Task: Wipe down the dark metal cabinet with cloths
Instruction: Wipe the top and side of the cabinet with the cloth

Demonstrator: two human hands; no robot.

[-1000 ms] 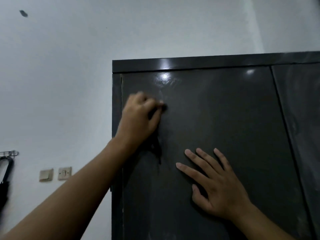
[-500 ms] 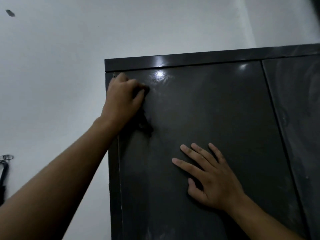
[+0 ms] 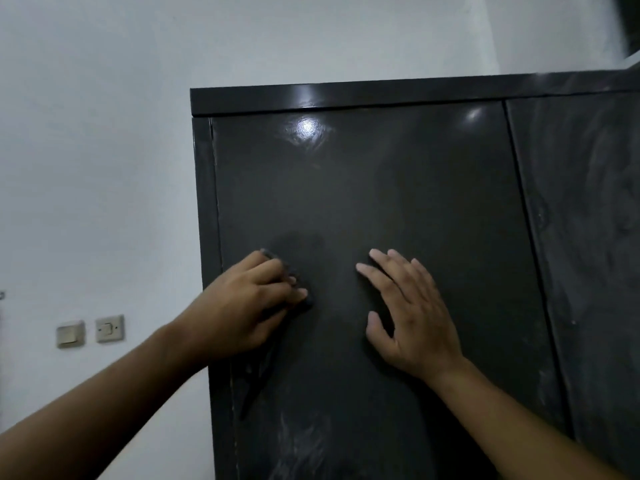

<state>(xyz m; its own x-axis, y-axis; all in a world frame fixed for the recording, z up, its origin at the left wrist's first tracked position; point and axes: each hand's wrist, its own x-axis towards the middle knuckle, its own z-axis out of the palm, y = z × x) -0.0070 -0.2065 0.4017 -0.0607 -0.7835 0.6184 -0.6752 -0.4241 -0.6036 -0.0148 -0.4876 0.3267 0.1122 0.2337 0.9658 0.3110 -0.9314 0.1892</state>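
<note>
the left hand [image 3: 247, 308] curls over a dark cloth [image 3: 304, 303], pressing it to the dark metal cabinet [image 3: 398, 188] near its left edge. most of the cloth is hidden under the fingers (only dark edges show, hard to tell from the paint). the right hand [image 3: 414, 318] lies flat beside it, fingers spread, holding nothing. the right door [image 3: 588, 237] is cut off by the frame.
</note>
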